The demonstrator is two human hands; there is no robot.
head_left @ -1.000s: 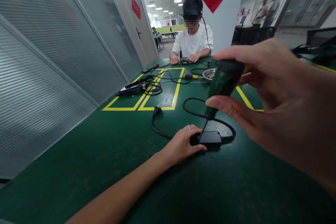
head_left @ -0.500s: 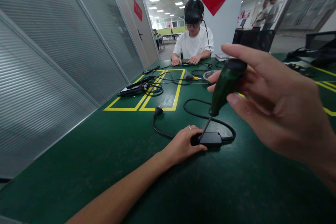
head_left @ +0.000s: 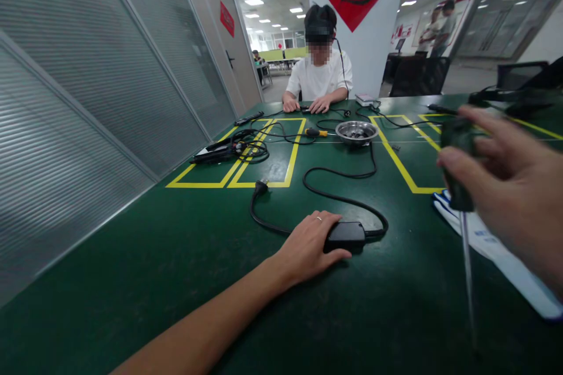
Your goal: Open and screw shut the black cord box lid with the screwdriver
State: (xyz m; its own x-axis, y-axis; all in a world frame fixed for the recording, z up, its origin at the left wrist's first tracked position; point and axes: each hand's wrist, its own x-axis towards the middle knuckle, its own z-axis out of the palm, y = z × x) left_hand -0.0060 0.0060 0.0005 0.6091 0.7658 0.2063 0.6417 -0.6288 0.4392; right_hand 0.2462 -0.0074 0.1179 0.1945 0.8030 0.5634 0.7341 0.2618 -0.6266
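Observation:
My left hand (head_left: 310, 243) rests on the green table (head_left: 176, 258), its fingers pressed against the near end of a black power adapter (head_left: 347, 234). A black cable (head_left: 334, 184) loops from the adapter to a plug (head_left: 260, 186). My right hand (head_left: 514, 199) is off to the right, shut on a dark green screwdriver (head_left: 460, 181) held upright, with its thin shaft pointing down at the table, well away from the adapter.
A white glove (head_left: 497, 252) lies under my right hand. A metal bowl (head_left: 356, 130) and a yellow-handled screwdriver (head_left: 316, 132) sit further back among yellow tape lines. Black cables and devices (head_left: 229, 149) lie at left. Another person (head_left: 319, 79) works at the far end.
My right hand has lifted the screwdriver off the adapter and swung it to the right, down toward the table. My left hand has stayed on the adapter.

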